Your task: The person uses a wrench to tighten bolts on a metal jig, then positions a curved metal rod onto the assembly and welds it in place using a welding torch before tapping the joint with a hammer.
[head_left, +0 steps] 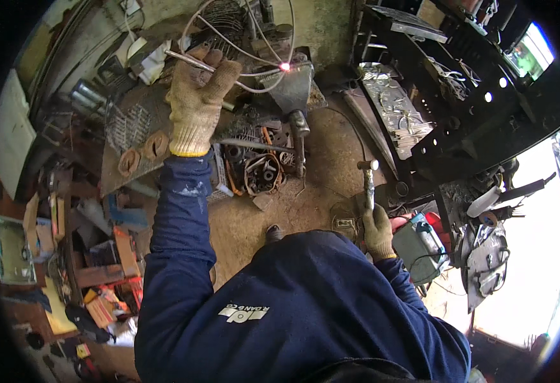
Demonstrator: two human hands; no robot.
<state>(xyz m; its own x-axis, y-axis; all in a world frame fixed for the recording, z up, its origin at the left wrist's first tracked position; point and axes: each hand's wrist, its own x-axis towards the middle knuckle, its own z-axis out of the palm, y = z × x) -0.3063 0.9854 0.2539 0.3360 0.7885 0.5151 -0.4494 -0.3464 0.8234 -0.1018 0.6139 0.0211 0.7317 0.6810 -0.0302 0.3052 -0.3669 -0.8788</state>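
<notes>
My left hand (200,102), in a tan knit glove, is closed around one rod of a round frame of bent metal rods (237,46). The frame's hoop and crossing rods reach away from me to the right. At one joint it glows pink-white, right at the top of a grey metal anvil (291,86). Lower right, my right hand (377,231), also gloved, grips a hammer (369,185) by its handle, with the head pointing away from me. The hammer is apart from the frame and the anvil.
Left of the anvil stands a cluttered workbench (133,169) with metal grating. Below the anvil sits a crate of metal parts (264,172). A dark perforated steel rack (446,83) runs along the right, near a green-grey machine (417,249). Shelves of scraps fill the lower left.
</notes>
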